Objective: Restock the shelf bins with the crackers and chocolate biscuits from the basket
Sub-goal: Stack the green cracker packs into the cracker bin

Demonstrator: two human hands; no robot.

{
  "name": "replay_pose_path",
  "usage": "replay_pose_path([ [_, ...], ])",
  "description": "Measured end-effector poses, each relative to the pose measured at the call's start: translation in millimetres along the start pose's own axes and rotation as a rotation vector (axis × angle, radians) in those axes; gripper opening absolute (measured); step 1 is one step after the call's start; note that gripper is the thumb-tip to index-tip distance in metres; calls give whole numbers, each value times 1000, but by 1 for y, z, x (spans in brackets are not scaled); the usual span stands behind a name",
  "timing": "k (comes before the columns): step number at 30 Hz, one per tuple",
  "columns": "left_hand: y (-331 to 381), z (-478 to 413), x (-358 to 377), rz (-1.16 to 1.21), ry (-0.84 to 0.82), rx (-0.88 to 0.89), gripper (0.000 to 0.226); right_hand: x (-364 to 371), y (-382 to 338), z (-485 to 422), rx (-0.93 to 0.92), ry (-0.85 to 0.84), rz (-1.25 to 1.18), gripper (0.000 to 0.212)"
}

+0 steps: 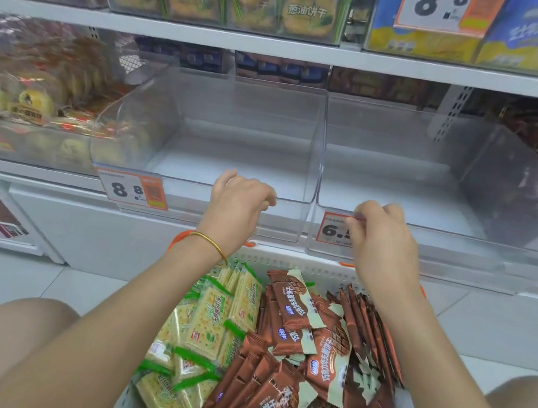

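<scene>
Green-wrapped crackers (209,320) and brown-wrapped biscuits (300,312) fill a white basket (320,271) at the near edge, crackers left, biscuits right. It sits between the person's knees, below two clear bins. The left hand (240,200) curls its fingers over the left bin (133,129) front rim, and the right hand (381,233) does likewise on the right bin (504,188). Price tags (135,189) hang on both fronts, the right one partly hidden by the hand.

Left hand (237,201): arm outstretched, fingers hooked over left bin rim (177,179). Right hand (384,235): arm outstretched, fingers and thumb pinching right bin rim (447,230).
</scene>
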State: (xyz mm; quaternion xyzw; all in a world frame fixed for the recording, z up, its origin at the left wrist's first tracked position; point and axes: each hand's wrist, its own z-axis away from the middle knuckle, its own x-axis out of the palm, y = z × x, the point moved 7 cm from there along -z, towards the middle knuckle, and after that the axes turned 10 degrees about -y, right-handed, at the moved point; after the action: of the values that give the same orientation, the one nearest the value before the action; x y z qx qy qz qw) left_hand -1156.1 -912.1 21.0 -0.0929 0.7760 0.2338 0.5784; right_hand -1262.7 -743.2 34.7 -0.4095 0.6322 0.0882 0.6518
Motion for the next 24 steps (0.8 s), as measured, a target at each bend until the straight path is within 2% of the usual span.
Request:
replay_pose_path([
  [16, -2, 7, -10, 19, 90, 40, 22, 3, -3, -5, -8, 10, 27, 23],
  [24, 0, 2, -3, 35, 32, 38, 24, 6, -3, -2, -2, 16, 83, 23],
])
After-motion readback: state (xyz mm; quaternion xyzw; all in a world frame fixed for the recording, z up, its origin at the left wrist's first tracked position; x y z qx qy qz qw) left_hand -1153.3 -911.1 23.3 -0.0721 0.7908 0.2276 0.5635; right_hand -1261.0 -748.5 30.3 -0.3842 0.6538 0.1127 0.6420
